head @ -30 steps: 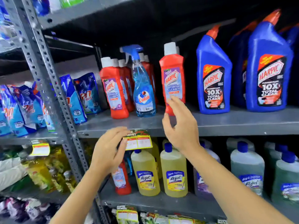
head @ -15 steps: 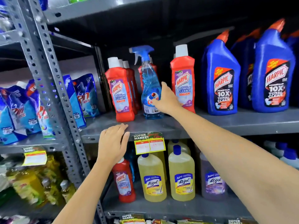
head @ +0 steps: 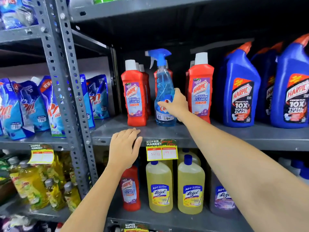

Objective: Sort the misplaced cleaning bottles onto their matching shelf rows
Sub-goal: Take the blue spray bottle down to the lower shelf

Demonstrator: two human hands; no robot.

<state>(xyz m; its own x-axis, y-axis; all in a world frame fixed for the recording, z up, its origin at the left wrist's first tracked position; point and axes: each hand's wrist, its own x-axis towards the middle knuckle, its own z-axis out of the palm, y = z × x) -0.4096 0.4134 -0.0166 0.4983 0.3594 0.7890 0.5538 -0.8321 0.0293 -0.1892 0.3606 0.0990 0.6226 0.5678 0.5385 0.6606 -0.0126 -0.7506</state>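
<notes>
Head cam: right hand point(head: 175, 104) is wrapped around the spray bottle point(head: 164, 96), which stands on the middle shelf point(head: 234, 136) between red Harpic bottles point(head: 135, 96). Left hand point(head: 124, 148) lies flat on that shelf's front edge, fingers loose and holding nothing. Below the shelf, one red bottle point(head: 130, 188) stands beside yellow Lizol point(head: 159, 186).

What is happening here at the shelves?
A person is sorting cleaning bottles. The right hand is closed around the blue spray bottle, which stands among red Harpic bottles on the middle shelf. The left hand rests open on the shelf edge. Another red Harpic bottle stands below, beside yellow Lizol bottles.
</notes>
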